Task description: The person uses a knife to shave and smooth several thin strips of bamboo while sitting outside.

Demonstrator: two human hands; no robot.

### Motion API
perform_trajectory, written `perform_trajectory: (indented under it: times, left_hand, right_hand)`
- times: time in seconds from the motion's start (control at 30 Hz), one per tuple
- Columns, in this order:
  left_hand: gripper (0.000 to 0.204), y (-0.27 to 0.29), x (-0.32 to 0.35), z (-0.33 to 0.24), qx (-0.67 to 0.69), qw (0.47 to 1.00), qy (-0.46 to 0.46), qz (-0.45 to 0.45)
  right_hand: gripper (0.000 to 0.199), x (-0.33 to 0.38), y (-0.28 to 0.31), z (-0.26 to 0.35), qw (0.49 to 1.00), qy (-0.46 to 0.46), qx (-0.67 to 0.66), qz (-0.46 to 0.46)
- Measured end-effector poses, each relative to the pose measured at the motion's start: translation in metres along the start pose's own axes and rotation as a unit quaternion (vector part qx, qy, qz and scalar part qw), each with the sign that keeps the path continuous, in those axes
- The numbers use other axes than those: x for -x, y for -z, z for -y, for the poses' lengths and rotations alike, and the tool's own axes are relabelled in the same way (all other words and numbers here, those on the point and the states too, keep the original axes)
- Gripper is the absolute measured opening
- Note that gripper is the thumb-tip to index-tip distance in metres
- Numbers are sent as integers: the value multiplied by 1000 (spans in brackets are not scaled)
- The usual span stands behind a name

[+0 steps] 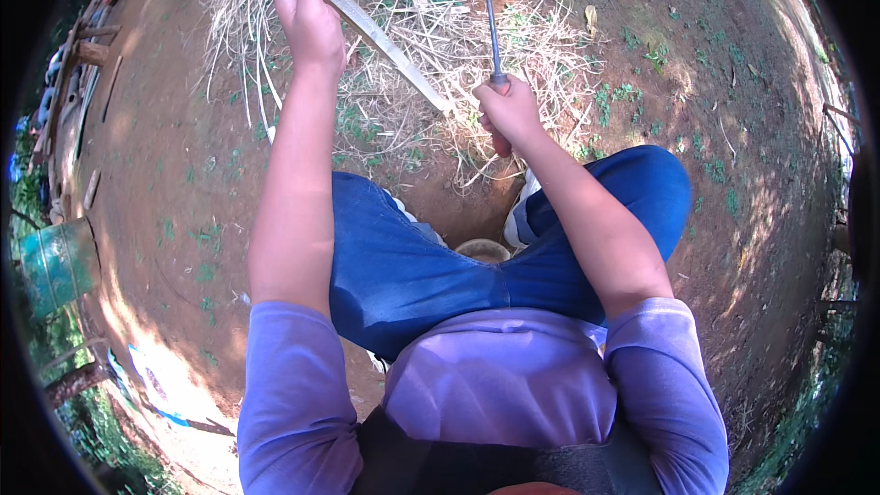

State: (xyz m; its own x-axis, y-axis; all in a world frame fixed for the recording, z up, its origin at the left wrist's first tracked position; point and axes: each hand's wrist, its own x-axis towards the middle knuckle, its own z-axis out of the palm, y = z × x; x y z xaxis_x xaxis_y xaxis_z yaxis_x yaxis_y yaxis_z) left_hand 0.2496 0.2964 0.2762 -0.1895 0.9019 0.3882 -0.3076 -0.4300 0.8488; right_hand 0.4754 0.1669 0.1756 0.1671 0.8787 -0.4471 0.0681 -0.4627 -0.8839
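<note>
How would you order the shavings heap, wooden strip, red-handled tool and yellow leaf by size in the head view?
1. Shavings heap
2. Wooden strip
3. Red-handled tool
4. Yellow leaf
Ranked on visible parts; the top edge crops strip and tool.

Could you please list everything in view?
Strip: one, beige, in left grip
Long tool: one, grey and red, in right grip
Shavings: one heap, pale, top centre
Weeds: many, green, scattered
Panel: one, green, far left
Poles: several, brown, left edge
Sheet: one, blue-white, lower left
Round object: one, tan, centre
Ground: one, brown, throughout
Shoes: two, white, centre
Jeans: one pair, blue, centre
Shirt: one, purple, bottom centre
Grips: two, bare, upper centre
</note>
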Motion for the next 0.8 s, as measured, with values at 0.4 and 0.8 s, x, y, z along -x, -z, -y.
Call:
perform_trajectory:
  times: [0.4, 0.8]
  left_hand:
    - [38, 18, -9, -30, 46, 993, -39, -100]
    - [32, 8, -4, -34, 21, 998, 61, -9]
  right_hand:
    - [37, 27, -88, -36, 992, -61, -21, 110]
    - [54, 65, -75, 12, 982, -9, -64, 180]
